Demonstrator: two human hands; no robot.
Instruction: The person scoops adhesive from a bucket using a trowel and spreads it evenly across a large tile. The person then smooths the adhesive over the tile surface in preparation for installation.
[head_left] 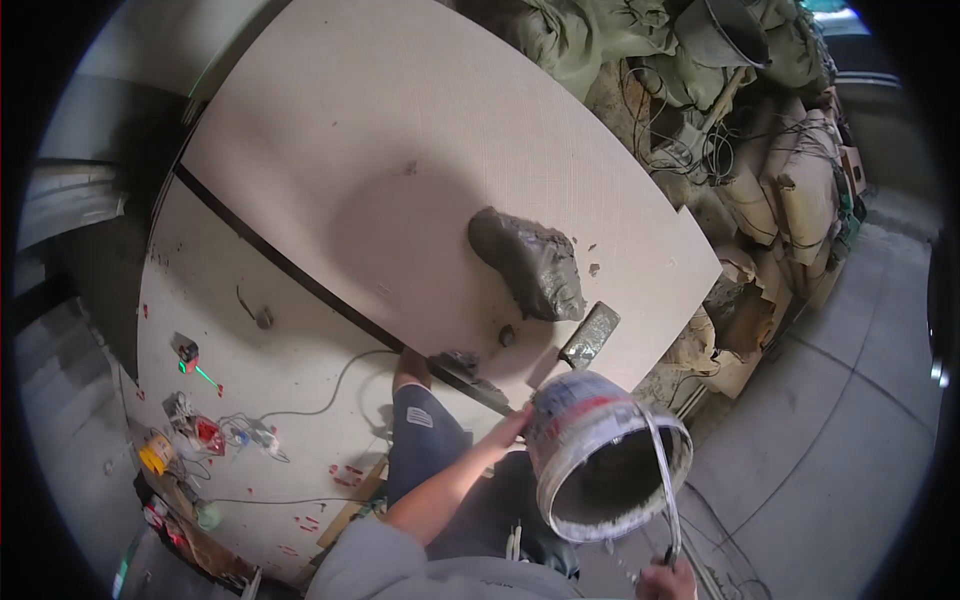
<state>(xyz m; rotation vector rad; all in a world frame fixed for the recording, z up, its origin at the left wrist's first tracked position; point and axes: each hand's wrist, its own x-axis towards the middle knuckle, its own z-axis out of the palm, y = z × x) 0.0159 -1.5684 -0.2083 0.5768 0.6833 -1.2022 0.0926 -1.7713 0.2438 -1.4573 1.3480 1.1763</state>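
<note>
A mortar-stained bucket (590, 410) with a red band is tipped over at the lower right, its mouth turned toward me. My left hand (513, 428) supports it near the base, fingers partly hidden by the bucket. At the lower edge my right hand (667, 579) is closed around the metal bucket handle (664, 470). A heap of wet grey mortar (530, 262) lies on a large pale panel (420, 90). Near the panel's edge, just beyond the bucket, is a flat rectangular blade (591, 334) smeared with mortar, perhaps a trowel.
Stuffed sacks (800, 185), cables and another bucket (722, 32) crowd the far right. On the left, a pale floor (300, 390) holds a laser level (187, 353) casting green light, a yellow tape roll (156, 453) and cords. A dark gap borders the panel.
</note>
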